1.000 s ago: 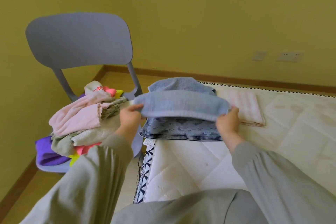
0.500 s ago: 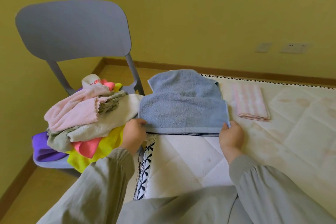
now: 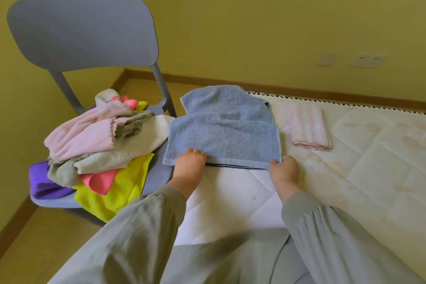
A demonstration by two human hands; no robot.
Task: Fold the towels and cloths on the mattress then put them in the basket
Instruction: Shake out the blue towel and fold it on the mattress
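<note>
Two arms forward, left hand (image 3: 190, 163) and right hand (image 3: 284, 169) pinching near edge of blue towel (image 3: 226, 136) on mattress (image 3: 350, 168).

Chair (image 3: 83, 30) seat mostly buried under cloth pile (image 3: 101, 145). Red print on white cloth (image 3: 107, 95) too small to read. Mattress (image 3: 368, 168) runs off right edge. Right hand (image 3: 284, 172) fingers out of sight at blue towel (image 3: 226, 136) corner.

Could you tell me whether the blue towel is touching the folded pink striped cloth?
Apart: the head view shows a strip of bare mattress between the blue towel and the pink striped cloth.
</note>
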